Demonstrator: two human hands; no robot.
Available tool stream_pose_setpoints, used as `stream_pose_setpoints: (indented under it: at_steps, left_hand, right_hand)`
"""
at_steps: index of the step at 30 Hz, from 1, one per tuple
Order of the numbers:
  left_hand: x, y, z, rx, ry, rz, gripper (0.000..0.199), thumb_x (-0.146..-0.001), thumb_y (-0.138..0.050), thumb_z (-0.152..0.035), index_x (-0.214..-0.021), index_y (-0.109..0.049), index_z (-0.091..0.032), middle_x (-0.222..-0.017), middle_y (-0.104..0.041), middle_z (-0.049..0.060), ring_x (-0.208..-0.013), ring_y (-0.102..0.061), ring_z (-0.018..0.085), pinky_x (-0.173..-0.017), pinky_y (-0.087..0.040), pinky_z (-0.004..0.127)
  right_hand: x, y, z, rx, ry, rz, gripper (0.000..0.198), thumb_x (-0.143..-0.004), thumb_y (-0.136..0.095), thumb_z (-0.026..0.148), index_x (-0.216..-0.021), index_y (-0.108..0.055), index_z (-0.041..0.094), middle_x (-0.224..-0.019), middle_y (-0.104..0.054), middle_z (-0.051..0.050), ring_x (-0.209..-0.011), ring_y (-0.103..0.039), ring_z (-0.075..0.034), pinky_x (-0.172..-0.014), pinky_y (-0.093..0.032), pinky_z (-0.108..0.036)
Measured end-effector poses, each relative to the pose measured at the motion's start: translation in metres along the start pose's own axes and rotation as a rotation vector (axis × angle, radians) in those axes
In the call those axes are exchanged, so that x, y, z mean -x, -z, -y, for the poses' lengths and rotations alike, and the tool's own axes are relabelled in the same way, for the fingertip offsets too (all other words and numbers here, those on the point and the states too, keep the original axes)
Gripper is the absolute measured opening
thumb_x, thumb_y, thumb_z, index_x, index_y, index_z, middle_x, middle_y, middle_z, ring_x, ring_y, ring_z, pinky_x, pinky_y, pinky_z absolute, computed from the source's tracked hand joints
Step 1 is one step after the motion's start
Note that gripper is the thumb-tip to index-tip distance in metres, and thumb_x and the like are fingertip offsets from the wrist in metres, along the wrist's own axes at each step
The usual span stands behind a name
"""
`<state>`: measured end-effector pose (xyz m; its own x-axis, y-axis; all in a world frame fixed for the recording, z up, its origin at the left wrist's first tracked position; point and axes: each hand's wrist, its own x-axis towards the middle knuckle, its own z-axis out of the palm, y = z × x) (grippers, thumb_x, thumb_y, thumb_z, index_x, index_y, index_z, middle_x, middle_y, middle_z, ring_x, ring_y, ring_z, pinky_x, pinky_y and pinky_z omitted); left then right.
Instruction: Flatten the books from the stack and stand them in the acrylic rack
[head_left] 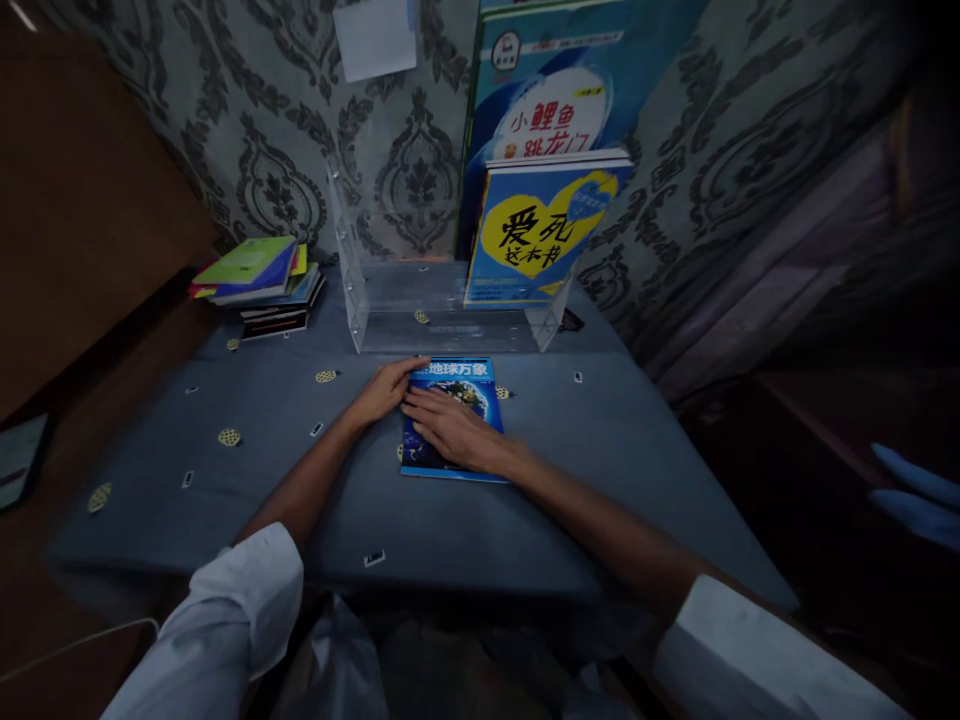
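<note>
Blue book, white title and globe on cover, lies flat on grey-blue tablecloth, just before clear rack. Right hand flat across cover, fingers outstretched, close together. Left hand at upper left corner, fingers nearly straight, touching cover; left thumb hidden.

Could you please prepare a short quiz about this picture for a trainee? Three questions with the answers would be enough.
1. Which hand lies across the cover of the blue book?
2. True or false: the book with a yellow heart stands in the right half of the clear stand.
3. Fill in, as the camera sees it: the stack of books lies to the ____ of the stand.

Key:
1. The right hand; the left hand rests at its upper left corner.
2. True.
3. Left.
</note>
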<state>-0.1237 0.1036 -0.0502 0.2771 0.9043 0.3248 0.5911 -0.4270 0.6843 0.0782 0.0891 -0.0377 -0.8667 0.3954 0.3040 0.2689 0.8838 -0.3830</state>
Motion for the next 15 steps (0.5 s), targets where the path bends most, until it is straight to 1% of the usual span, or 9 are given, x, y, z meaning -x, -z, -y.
stream_pose_setpoints:
  at_steps: [4,9,12,15]
  left_hand:
    - [0.0,0.001,-0.004,-0.011,0.001,-0.002,0.048,-0.091,-0.039,-0.012,-0.132,-0.062,-0.018,-0.133,-0.067,0.005,-0.127,-0.06,0.019,-0.114,-0.041,0.04]
    - [0.001,0.003,-0.008,-0.029,0.019,0.014,0.046,-0.092,-0.04,-0.013,-0.132,-0.062,-0.016,-0.134,-0.065,0.007,-0.128,-0.059,0.02,-0.115,-0.04,0.042]
    - [0.001,0.004,-0.01,-0.045,0.019,0.013,0.045,-0.092,-0.04,-0.014,-0.131,-0.063,-0.015,-0.133,-0.066,0.008,-0.128,-0.059,0.021,-0.115,-0.04,0.042]
    - [0.001,0.003,-0.01,-0.063,0.013,0.011,0.045,-0.092,-0.04,-0.015,-0.131,-0.063,-0.016,-0.134,-0.066,0.007,-0.127,-0.059,0.02,-0.114,-0.042,0.041]
  right_hand:
    - [0.019,-0.007,0.019,-0.075,0.023,0.034,0.043,-0.101,-0.041,0.023,-0.141,-0.055,0.018,-0.149,-0.052,-0.012,-0.145,-0.039,-0.024,-0.119,-0.035,-0.052]
    - [0.037,-0.009,0.047,-0.078,0.027,0.108,0.046,-0.103,-0.038,0.026,-0.147,-0.048,0.017,-0.153,-0.047,-0.012,-0.147,-0.034,-0.022,-0.122,-0.032,-0.047]
    - [0.041,-0.009,0.054,-0.077,0.013,0.118,0.046,-0.103,-0.04,0.027,-0.148,-0.046,0.019,-0.155,-0.045,-0.01,-0.148,-0.032,-0.021,-0.123,-0.031,-0.045]
    - [0.043,-0.005,0.052,-0.096,0.001,0.112,0.048,-0.102,-0.046,0.031,-0.149,-0.045,0.022,-0.156,-0.044,-0.008,-0.148,-0.032,-0.02,-0.124,-0.03,-0.043]
